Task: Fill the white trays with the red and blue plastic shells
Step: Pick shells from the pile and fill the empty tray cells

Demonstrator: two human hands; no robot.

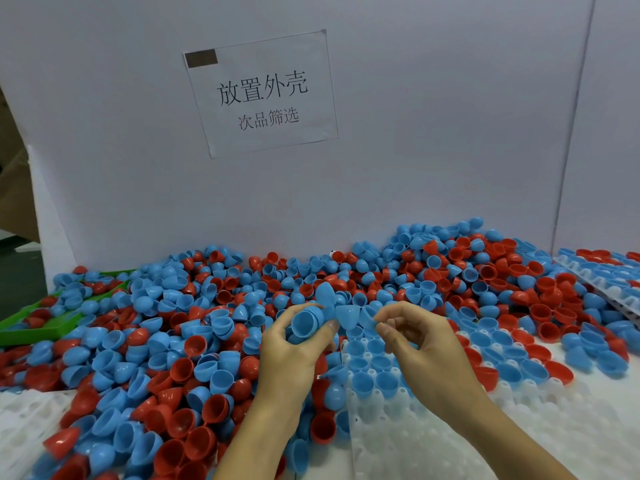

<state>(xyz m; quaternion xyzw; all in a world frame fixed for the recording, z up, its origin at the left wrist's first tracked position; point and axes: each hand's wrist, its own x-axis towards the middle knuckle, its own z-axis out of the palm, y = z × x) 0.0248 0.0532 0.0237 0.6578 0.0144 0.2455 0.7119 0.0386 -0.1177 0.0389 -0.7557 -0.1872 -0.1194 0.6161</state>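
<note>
The table is hidden under shells (pixel 194 344), white trays (pixel 519 427) and a green tray (pixel 38 325) at its left edge.

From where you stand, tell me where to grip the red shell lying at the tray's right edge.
Pinch the rim of the red shell from above, one finger inside the cup and the thumb outside. It seems to lie mouth up on the white tray, and its smooth dome would probably slip.

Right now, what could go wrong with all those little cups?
The left hand grips several nested blue shells; one could stay stuck inside another and two might land in one pocket. The loose pile already spills onto the white tray, so more shells may slide over empty pockets. The right hand only pinches a blue shell, which could slip.
</note>
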